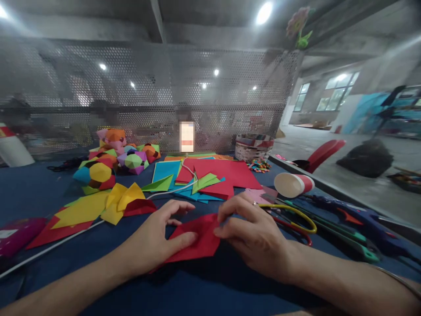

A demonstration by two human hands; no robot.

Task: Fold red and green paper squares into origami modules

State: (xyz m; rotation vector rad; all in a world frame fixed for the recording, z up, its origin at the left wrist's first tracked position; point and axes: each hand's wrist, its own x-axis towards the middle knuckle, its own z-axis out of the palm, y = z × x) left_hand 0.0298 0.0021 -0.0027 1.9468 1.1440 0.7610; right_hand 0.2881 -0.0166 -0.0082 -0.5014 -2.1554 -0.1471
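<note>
A folded red paper (200, 237) lies on the dark blue table (39, 193) right in front of me. My left hand (161, 237) rests on its left side, thumb pressed flat on the sheet and the fingers curved over its top edge. My right hand (253, 232) pinches the paper's right corner between thumb and fingertips; a ring shows on one finger. Both hands touch the same sheet.
Scissors with a yellow and a red handle (296, 221) lie just right of my right hand, beside a tipped paper cup (292, 184) and a blue glue gun (365, 221). Loose coloured sheets (217, 175), yellow folded pieces (118, 202), paper balls (112, 160), a basket (253, 147), a white cord (66, 239).
</note>
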